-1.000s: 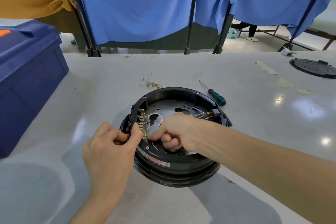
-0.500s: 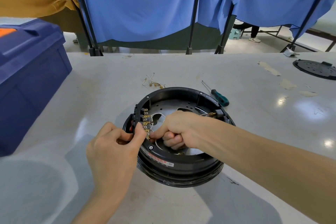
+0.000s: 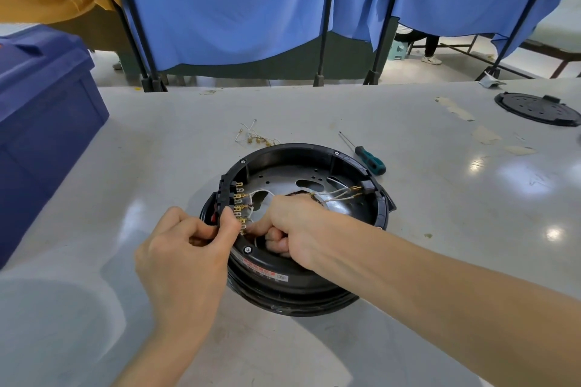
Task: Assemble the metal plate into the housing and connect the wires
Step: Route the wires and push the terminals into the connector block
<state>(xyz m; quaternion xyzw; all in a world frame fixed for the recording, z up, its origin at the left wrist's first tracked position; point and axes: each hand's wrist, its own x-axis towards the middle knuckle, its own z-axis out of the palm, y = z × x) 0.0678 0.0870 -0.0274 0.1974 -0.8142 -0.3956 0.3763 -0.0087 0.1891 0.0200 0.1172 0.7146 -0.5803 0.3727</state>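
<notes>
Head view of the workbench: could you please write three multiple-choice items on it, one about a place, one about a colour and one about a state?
1. Where does the screwdriver lie?
A. On the table, beyond the housing's far right rim.
B. Inside the housing.
C. On the blue bin.

2. What colour is its handle?
A. Red.
B. Yellow.
C. Green.

3. What is the left hand doing?
A. Lying flat.
B. Gripping the connector block on the housing's left rim.
C. Holding the screwdriver.

Answers: 1 A, it rests on bare tabletop behind the rim; 2 C, the grip is green with black; 3 B, thumb and fingers close on the block.
</notes>
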